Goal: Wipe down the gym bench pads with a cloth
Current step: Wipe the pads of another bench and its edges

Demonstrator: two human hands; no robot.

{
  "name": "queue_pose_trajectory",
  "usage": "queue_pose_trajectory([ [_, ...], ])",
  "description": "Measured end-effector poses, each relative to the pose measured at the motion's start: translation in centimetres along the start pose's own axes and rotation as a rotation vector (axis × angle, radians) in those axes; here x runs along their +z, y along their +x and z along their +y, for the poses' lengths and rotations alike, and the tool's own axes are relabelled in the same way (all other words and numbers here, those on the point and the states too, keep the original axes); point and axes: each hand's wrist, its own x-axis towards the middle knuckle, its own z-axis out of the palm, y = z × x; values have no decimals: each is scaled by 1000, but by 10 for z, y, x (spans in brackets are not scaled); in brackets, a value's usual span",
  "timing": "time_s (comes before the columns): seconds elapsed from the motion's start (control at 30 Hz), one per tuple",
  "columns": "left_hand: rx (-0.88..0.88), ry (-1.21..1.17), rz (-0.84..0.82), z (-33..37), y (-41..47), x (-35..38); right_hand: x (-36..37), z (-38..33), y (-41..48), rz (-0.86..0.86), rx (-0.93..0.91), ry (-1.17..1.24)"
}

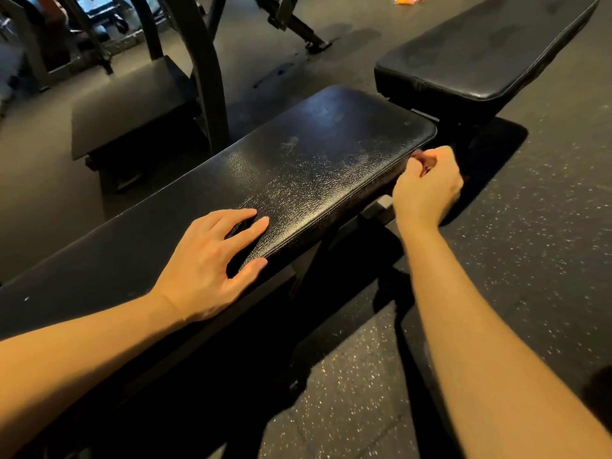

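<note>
Hands, head view. Left hand (212, 260): open, fingers spread, palm laid flat on the near bench pad (314, 160), by its near long edge. Right hand (427, 185): fingers curled, held against the same pad's right side edge, toward its far corner. A reddish-brown scrap at its fingertips is judged to be the cloth (421, 159), pinched there, though too little shows to be certain.

Near bench pad: black, grained, with pale scuffs and a dull smear on top between the two hands.
Second bench pad (480, 51): beyond the near pad's far end, just apart from it, dull blotches on top.
Machine frame (205, 77): left of the near pad.
Speckled floor (530, 243): under and right of the near pad.

Step in hand, by judgement: wiping the near pad's side edge, with the left hand as brace. The next move calls for lifting the cloth onto the top and sweeping the scuffed patch with flat, even pressure. The second pad is not yet reached.
</note>
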Motion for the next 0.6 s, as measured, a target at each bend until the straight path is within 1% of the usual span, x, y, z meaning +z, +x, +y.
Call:
queue_pose_trajectory([
  [0.07, 1, 8, 3, 1, 1, -1, 4, -12, -49, -4, -28, 111],
  [0.1, 4, 13, 2, 2, 1, -1, 7, -15, -82, -52, -77, 181],
  [0.17, 3, 21, -1, 2, 1, 0, 8, -19, -144, -217, -214, 232],
  [0.23, 0, 18, 0, 2, 0, 0, 3, -16, -164, -332, -335, 205],
  [0.27, 2, 19, 4, 2, 0, 0, 4, -11, -152, -328, -365, 179],
  [0.3, 6, 22, 5, 2, 0, -1, 6, -4, -134, -275, -330, 160],
  [0.37, 11, 21, 6, 2, 0, 0, 7, 8, -88, -143, -111, 158],
  [0.4, 8, 19, 6, 1, 0, 1, 6, 12, -76, -110, -30, 179],
  [0.43, 6, 16, 2, 1, -1, 1, 7, 11, -78, -96, -3, 185],
  [0.47, 5, 14, -1, 1, -1, 0, 7, 5, -92, -127, -36, 186],
  [0.53, 4, 13, -7, 0, 0, 0, 5, -10, -128, -274, -174, 203],
  [0.57, 4, 14, -10, -1, 0, 0, 1, -17, -138, -321, -227, 211],
  [0.6, 6, 12, -16, -2, -1, 1, -2, -19, -136, -307, -210, 229],
])
